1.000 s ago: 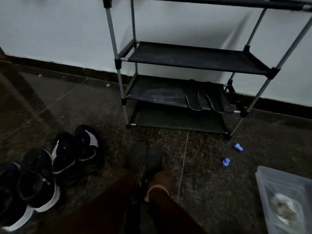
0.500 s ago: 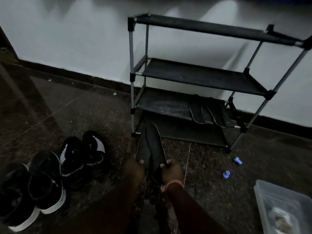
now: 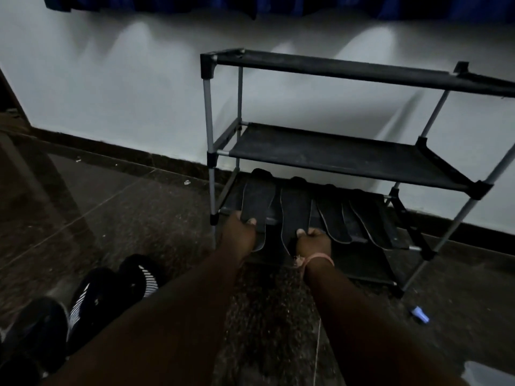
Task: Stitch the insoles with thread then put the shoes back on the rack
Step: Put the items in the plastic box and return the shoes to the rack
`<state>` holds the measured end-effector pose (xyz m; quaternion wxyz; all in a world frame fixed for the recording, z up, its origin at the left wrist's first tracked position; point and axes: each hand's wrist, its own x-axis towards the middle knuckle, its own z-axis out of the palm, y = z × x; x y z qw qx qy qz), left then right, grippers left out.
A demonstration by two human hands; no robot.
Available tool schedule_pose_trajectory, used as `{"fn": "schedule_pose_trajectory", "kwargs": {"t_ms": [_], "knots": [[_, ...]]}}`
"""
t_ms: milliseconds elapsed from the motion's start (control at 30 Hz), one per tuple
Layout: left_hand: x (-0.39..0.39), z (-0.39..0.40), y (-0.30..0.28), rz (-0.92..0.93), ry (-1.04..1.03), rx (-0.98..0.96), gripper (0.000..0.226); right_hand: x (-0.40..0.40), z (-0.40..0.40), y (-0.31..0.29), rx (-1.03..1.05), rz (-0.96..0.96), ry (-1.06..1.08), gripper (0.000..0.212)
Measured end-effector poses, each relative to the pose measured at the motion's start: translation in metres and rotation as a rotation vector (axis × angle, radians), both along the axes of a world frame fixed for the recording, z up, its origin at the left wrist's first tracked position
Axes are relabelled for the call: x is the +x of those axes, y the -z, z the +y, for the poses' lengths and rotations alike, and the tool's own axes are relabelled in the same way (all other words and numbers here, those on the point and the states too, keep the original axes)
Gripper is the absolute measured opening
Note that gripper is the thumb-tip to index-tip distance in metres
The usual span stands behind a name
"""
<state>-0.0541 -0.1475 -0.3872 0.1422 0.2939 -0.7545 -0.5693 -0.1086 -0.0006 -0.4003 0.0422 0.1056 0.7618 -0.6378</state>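
The wall [image 3: 125, 87] fills the upper half of the frame, pale, with a dark skirting along its foot and a strip of blue cloth [image 3: 306, 4] at the very top. The floor [image 3: 139, 218] is dark speckled stone and takes up the lower half. The rack [image 3: 348, 154] stands against the wall at centre right, a black frame on grey poles with fabric shelves.

My two arms reach up from the bottom edge to the rack's lower shelf. My left hand [image 3: 239, 232] grips the near end of one insole [image 3: 257, 201], thumb on top and fingers curled under. That insole lies lengthwise on the shelf at its left end, toe toward the wall. My right hand [image 3: 313, 240] pinches the near end of a second insole [image 3: 295, 210], just beside the first and to its right. A pink band [image 3: 320, 257] sits on my right wrist.

Right of my right hand, two more insoles [image 3: 359, 218] lie side by side on the same shelf, their near ends overhanging the front bar.

At lower left, dark shoes [image 3: 111, 288] with white stripes stand on the floor beside my left arm. A small blue cap [image 3: 419, 314] lies on the floor at lower right, near the rack's front leg. A thin thread [image 3: 317, 346] runs down the floor between my arms.
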Motion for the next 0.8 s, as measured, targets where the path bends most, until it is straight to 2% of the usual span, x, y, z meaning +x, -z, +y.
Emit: {"fn": "schedule_pose_trajectory", "kwargs": {"t_ms": [167,333,433,500,600,800], "knots": [[-0.049,-0.014,-0.006,-0.025,-0.001,-0.005,0.031,-0.050,-0.017,-0.013,0.161,-0.092,-0.105,0.035],[-0.082,-0.015,-0.007,-0.031,-0.009,0.020,0.039,-0.081,-0.035,-0.021,0.296,-0.068,-0.144,0.037],[-0.087,-0.012,-0.014,-0.102,0.004,0.021,0.062,-0.084,-0.041,-0.021,0.329,-0.033,-0.104,0.036],[-0.090,-0.013,-0.015,-0.115,-0.022,0.019,0.067,-0.081,-0.040,-0.017,0.353,-0.035,-0.109,0.038],[-0.078,-0.005,-0.022,-0.132,-0.061,-0.018,0.063,-0.063,-0.030,-0.019,0.401,-0.024,-0.091,0.044],[-0.019,0.010,-0.041,-0.146,-0.033,-0.130,0.050,-0.001,-0.032,-0.026,0.534,0.089,-0.122,0.039]]}}
